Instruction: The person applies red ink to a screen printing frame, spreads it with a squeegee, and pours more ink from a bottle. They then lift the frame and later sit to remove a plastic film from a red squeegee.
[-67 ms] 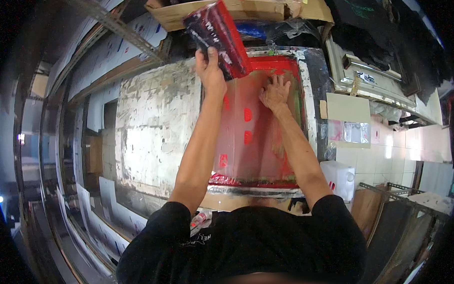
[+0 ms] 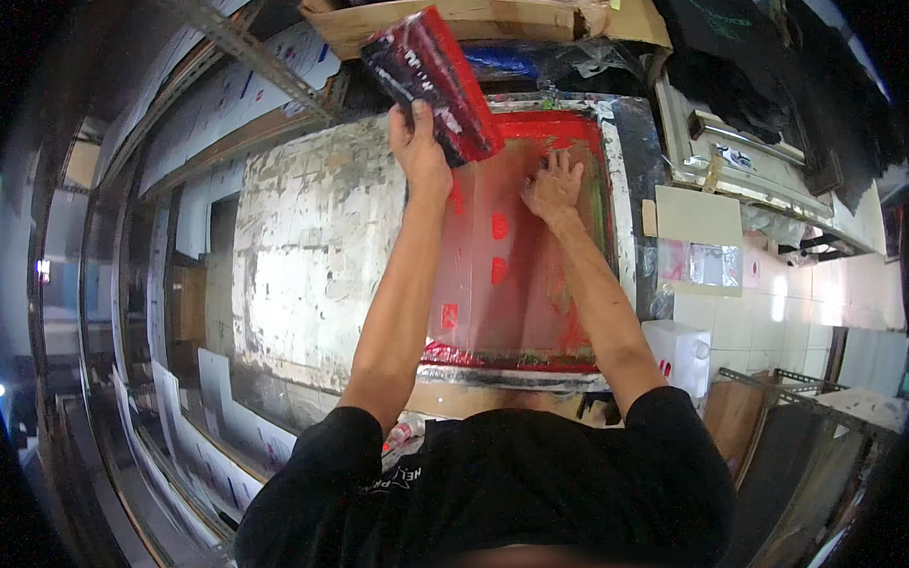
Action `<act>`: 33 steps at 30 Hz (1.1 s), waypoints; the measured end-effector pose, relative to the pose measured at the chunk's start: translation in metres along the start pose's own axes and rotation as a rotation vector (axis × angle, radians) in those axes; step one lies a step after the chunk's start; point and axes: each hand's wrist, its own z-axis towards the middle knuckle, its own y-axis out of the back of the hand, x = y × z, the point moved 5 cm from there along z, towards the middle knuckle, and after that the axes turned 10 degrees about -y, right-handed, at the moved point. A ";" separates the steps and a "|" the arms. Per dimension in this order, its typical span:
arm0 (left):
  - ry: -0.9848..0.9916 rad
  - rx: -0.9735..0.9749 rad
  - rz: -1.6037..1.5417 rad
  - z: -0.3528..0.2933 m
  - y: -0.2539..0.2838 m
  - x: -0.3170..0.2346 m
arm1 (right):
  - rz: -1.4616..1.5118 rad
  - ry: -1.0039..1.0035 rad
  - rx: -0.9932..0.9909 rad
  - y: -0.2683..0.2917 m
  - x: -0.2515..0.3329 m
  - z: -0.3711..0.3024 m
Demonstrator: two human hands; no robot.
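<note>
Standing near red screen (image 2: 524, 272) (smeared): metal shelving (image 2: 236, 49)

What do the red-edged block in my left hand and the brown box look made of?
The red-edged block could be plastic or wood; its glossy, smeared surface hides which. The brown box looks like matte cardboard, with a crumpled corner.

Flat tool (image 2: 438, 89) in my L hand (image 2: 422, 163), nr far L corner of framed screen (image 2: 531, 326). My R hand (image 2: 557, 185) at/over screen's far R pt. Worktop (image 2: 308, 239) L, cardboard box (image 2: 445, 24) behind, container (image 2: 685, 354) R of near R corner.
</note>
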 end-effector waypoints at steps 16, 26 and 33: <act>0.298 -0.472 -0.362 -0.165 0.218 -0.134 | 0.639 0.050 -0.157 0.081 -0.040 -0.127; 0.262 -0.677 -0.340 -0.295 0.344 -0.244 | 1.314 -0.036 -0.048 0.117 -0.122 -0.341; 0.184 -0.886 -0.286 -0.429 0.446 -0.321 | 1.280 -0.015 0.109 0.084 -0.133 -0.469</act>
